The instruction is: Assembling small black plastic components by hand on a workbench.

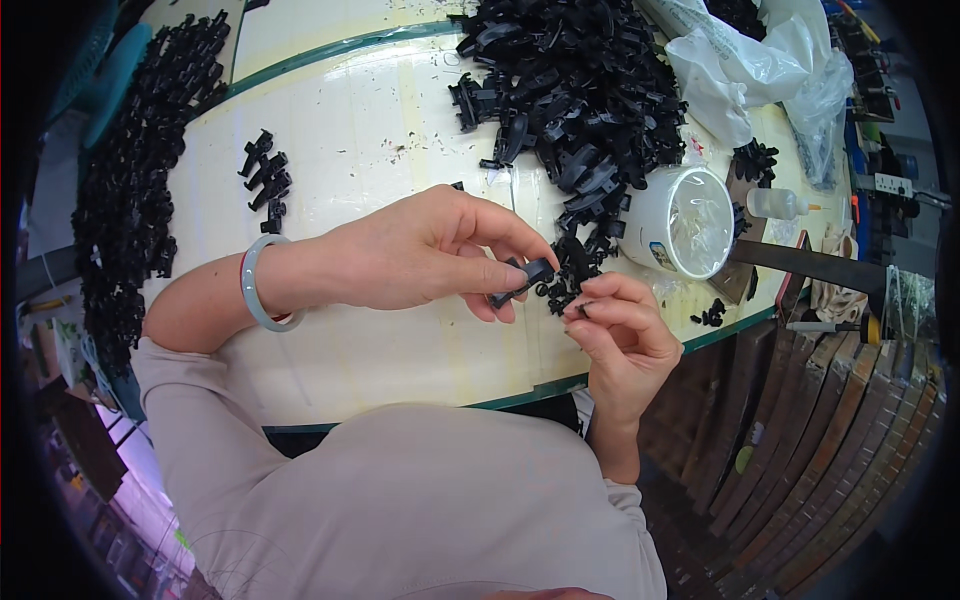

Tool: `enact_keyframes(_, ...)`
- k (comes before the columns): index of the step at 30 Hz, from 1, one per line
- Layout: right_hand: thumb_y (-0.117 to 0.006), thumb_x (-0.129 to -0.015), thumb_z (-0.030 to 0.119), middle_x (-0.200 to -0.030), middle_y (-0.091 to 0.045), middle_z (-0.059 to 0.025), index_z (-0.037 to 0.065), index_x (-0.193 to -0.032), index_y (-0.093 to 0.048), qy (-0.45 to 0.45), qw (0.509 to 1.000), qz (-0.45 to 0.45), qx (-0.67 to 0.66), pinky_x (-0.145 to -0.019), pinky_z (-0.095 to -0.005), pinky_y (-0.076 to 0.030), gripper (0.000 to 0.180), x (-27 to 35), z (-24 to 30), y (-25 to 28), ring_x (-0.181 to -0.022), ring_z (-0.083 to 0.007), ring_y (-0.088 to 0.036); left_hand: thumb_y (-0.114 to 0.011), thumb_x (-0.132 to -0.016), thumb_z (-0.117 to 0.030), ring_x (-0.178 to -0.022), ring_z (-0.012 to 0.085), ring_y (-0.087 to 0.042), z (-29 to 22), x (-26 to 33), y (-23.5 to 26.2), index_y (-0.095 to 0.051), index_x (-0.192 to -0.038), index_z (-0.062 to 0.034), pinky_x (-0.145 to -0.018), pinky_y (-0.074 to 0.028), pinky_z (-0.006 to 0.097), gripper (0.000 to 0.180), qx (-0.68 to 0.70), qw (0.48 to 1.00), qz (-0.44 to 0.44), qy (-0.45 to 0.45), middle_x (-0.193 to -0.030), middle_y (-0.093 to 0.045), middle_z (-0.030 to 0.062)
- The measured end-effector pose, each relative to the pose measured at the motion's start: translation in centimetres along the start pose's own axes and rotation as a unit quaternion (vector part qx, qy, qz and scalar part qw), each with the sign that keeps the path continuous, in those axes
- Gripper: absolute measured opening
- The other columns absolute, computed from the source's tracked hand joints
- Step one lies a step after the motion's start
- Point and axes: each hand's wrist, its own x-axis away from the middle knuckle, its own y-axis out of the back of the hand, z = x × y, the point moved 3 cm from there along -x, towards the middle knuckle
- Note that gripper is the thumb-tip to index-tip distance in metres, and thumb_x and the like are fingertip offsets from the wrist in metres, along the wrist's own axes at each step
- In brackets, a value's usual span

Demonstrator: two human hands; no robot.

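My left hand (pixel 425 250) reaches across the table from the left, its thumb and fingers closed on a black plastic part (pixel 538 270). Lower and to the right, my right hand (pixel 638 350) pinches a small black piece (pixel 584 311) between thumb and fingertips. The two hands are close but apart. Just beyond them lies a cluster of small black pieces (pixel 575 262), running up into a large heap of black plastic parts (pixel 580 90). Several similar parts (pixel 268 182) stand in a short column left of my left hand.
A dense band of black parts (pixel 135 170) covers the far left. Right of the heap stands a white tub (pixel 650 225) with clear plastic inside, near a small squeeze bottle (pixel 775 204). Plastic bags (pixel 715 70) lie behind. A dark bar (pixel 810 262) juts in from the right.
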Motion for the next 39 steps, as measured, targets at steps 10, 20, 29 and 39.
enact_keyframes(10, -0.060, -0.077, -0.015, -0.099, -0.059, -0.0178, -0.008, -0.093, -0.064, -0.014, 0.998, -0.034, 0.043, -0.077, -0.0296, -0.056, 0.018, 0.0, 0.4, 0.1, -0.085, -0.0208, -0.063, -0.056, -0.089, -0.005, -0.079, 0.0097, -0.063, 0.2, -0.2, 0.2, -0.058, -0.111, 0.0026, -0.068, -0.050, 0.020, 0.023, 0.003, 1.000, -0.018, 0.011, -0.089, -0.064, 0.0051)
enact_keyframes(20, -0.065, -0.071, -0.014, -0.091, -0.065, -0.0134, -0.003, -0.091, -0.066, 0.200, 0.888, -0.114, 0.398, -0.076, -0.0275, -0.048, 0.023, -1.4, 4.3, 2.6, -0.084, -0.0192, -0.060, -0.058, -0.086, -0.003, -0.073, 0.0095, -0.063, -0.4, -0.1, 0.1, -0.058, -0.111, 0.0024, -0.064, -0.051, 0.021, 0.025, 0.030, 0.999, -0.030, 0.018, -0.084, -0.064, 0.0056)
enact_keyframes(29, -0.070, -0.066, -0.006, -0.086, -0.066, -0.0052, 0.002, -0.088, -0.069, 0.271, 0.738, -0.079, 0.612, -0.070, -0.0294, -0.044, 0.023, -5.6, 4.3, 4.1, -0.077, -0.0208, -0.054, -0.058, -0.087, -0.005, -0.079, 0.0109, -0.065, -0.2, -0.2, 0.3, -0.056, -0.114, 0.0017, -0.068, -0.052, 0.021, 0.028, 0.086, 0.996, -0.021, 0.015, -0.087, -0.063, 0.0045)
enact_keyframes(39, -0.070, -0.065, -0.009, -0.085, -0.066, -0.0089, 0.001, -0.085, -0.067, 0.256, 0.862, -0.082, 0.431, -0.068, -0.0288, -0.046, 0.023, -3.3, 5.6, 1.6, -0.077, -0.0230, -0.056, -0.056, -0.090, -0.007, -0.082, 0.0095, -0.063, 0.6, -0.7, 0.2, -0.053, -0.117, 0.0006, -0.073, -0.051, 0.022, 0.029, 0.132, 0.991, -0.002, -0.024, -0.099, -0.065, 0.0085)
